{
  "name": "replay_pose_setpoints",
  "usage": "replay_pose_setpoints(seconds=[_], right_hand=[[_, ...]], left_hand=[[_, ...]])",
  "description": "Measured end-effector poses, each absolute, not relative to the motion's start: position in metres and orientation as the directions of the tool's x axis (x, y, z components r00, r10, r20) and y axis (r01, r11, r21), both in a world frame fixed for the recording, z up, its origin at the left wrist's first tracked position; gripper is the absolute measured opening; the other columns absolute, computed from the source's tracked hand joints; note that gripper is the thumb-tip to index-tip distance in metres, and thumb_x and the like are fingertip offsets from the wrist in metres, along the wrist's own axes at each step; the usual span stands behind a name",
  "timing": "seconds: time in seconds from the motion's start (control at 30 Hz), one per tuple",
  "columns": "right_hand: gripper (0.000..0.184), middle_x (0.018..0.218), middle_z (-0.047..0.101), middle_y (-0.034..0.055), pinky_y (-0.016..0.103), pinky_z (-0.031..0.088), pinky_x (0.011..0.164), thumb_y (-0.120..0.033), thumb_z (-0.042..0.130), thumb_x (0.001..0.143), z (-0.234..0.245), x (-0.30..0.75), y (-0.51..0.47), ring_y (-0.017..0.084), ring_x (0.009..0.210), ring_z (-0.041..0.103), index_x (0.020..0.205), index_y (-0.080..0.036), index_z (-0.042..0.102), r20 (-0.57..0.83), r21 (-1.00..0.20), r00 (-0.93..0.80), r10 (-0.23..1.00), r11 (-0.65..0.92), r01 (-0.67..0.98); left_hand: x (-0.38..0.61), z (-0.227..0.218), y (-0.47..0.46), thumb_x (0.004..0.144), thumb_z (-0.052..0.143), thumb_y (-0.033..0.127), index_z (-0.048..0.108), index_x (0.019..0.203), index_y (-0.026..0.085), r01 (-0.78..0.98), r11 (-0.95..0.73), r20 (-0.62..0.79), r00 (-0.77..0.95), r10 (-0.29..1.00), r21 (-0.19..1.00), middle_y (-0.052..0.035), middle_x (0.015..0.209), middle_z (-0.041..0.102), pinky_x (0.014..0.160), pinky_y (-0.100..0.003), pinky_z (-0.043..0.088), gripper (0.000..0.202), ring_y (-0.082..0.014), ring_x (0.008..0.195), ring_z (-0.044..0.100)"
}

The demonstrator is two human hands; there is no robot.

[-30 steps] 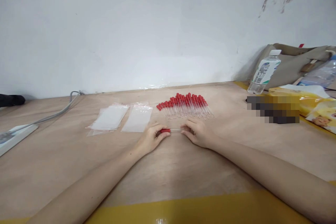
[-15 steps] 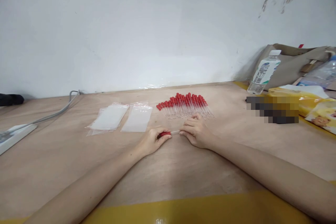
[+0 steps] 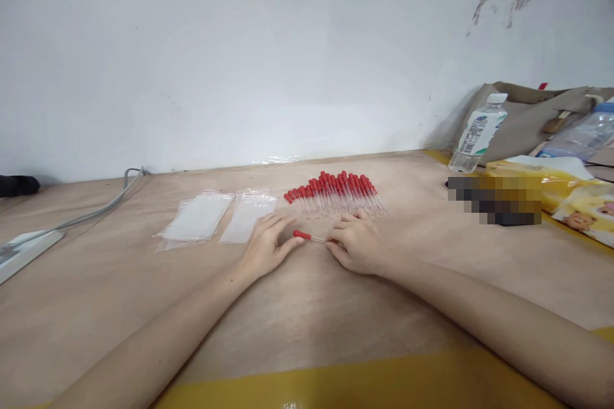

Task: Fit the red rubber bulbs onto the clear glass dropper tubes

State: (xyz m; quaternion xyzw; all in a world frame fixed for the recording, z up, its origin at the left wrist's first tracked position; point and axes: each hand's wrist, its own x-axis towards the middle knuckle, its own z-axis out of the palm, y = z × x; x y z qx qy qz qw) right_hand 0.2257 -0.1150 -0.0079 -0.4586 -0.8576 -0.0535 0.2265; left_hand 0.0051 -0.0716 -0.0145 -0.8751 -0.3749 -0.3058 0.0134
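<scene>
My right hand (image 3: 357, 244) pinches the clear tube end of a glass dropper with a red bulb (image 3: 304, 236), held just above the table. My left hand (image 3: 266, 246) lies beside the red bulb with its fingers stretched out, over the near corner of a clear zip bag (image 3: 245, 217). A row of several red-bulbed droppers (image 3: 336, 194) lies just beyond both hands. A second pile of clear zip bags (image 3: 196, 218) sits further left.
A water bottle (image 3: 476, 132), a tan bag (image 3: 537, 116) and yellow packets (image 3: 570, 195) crowd the right back of the wooden table (image 3: 307, 307). A grey cable (image 3: 100, 204) and a white power strip (image 3: 23, 249) lie at the left. The wall stands close behind.
My left hand has let go of the red bulb and opened, sliding left toward the zip bag. My right hand still holds the dropper.
</scene>
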Motion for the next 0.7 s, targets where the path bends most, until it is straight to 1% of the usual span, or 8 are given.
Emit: replay_pose_setpoints(seconds=[0.1,0.17,0.23,0.3,0.33,0.4,0.57,0.7], right_hand=[[0.019,0.067,0.066,0.0017,0.033,0.032,0.07,-0.027,0.051,0.077,-0.005,0.228,-0.105,0.018,0.068,0.056,0.067,-0.022,0.066,0.394,-0.355,-0.269,0.879,0.415,0.838],[0.018,0.065,0.066,0.0014,0.033,0.036,0.066,-0.031,0.054,0.075,-0.002,0.227,-0.092,0.018,0.063,0.057,0.065,-0.023,0.067,0.343,-0.498,-0.12,0.932,0.288,0.818],[0.022,0.065,0.066,0.0022,0.035,0.037,0.069,-0.036,0.055,0.074,0.0,0.221,-0.076,0.02,0.064,0.058,0.06,-0.022,0.065,0.318,-0.548,-0.001,0.948,0.185,0.816],[0.028,0.064,0.066,0.0024,0.041,0.034,0.079,-0.039,0.054,0.074,0.002,0.211,-0.059,0.02,0.065,0.058,0.054,-0.022,0.062,0.329,-0.528,0.076,0.941,0.117,0.841],[0.03,0.065,0.066,0.0022,0.043,0.031,0.083,-0.04,0.052,0.076,0.002,0.205,-0.051,0.02,0.067,0.058,0.054,-0.022,0.062,0.346,-0.513,0.097,0.933,0.101,0.852],[0.031,0.065,0.065,0.0034,0.044,0.028,0.085,-0.04,0.05,0.077,0.0,0.193,-0.035,0.02,0.069,0.058,0.056,-0.021,0.062,0.347,-0.492,0.137,0.928,0.056,0.869],[0.031,0.065,0.065,0.0056,0.043,0.024,0.084,-0.036,0.046,0.079,-0.009,0.177,-0.013,0.02,0.068,0.059,0.059,-0.018,0.062,0.317,-0.421,0.163,0.934,-0.015,0.907],[0.034,0.065,0.064,0.0058,0.043,0.024,0.083,-0.043,0.046,0.079,-0.012,0.178,-0.016,0.02,0.067,0.058,0.061,-0.017,0.061,0.352,-0.384,0.152,0.924,-0.006,0.923]], left_hand=[[-0.01,-0.012,-0.06,0.087,0.034,0.042,0.054,0.114,0.013,0.887,-0.45,0.518,0.339,0.785,0.103,-0.0129,0.118,0.055,0.096,-0.043,0.031,0.044,-0.0273,0.114,0.043],[-0.021,-0.013,-0.05,0.088,0.028,0.042,0.048,0.121,0.01,0.968,-0.248,0.453,0.203,0.868,0.042,-0.0167,0.129,0.044,0.1,-0.047,0.023,0.051,-0.0304,0.124,0.031],[-0.03,-0.015,-0.042,0.086,0.026,0.047,0.038,0.13,0.008,0.995,-0.1,0.368,0.09,0.926,0.009,-0.0182,0.139,0.03,0.102,-0.051,0.016,0.06,-0.0328,0.13,0.017],[-0.036,-0.019,-0.035,0.083,0.026,0.054,0.03,0.134,0.007,1.0,-0.023,0.251,0.017,0.968,0.02,-0.0196,0.142,0.022,0.101,-0.054,0.014,0.069,-0.0343,0.131,0.013],[-0.038,-0.021,-0.032,0.082,0.025,0.056,0.028,0.135,0.007,0.999,-0.008,0.194,0.002,0.981,0.033,-0.0205,0.141,0.022,0.101,-0.054,0.015,0.072,-0.0346,0.131,0.013],[-0.04,-0.024,-0.03,0.082,0.022,0.059,0.028,0.135,0.008,0.999,-0.006,0.115,0.0,0.993,0.051,-0.0218,0.141,0.023,0.1,-0.053,0.017,0.074,-0.0344,0.131,0.016],[-0.038,-0.021,-0.032,0.085,0.017,0.052,0.029,0.135,0.012,0.999,-0.015,0.089,0.011,0.996,0.049,-0.0201,0.141,0.022,0.101,-0.052,0.017,0.065,-0.034,0.131,0.016],[-0.036,-0.017,-0.035,0.088,0.017,0.043,0.032,0.134,0.013,0.999,-0.006,0.093,0.002,0.996,0.046,-0.0185,0.14,0.027,0.1,-0.052,0.02,0.056,-0.0334,0.13,0.018]])
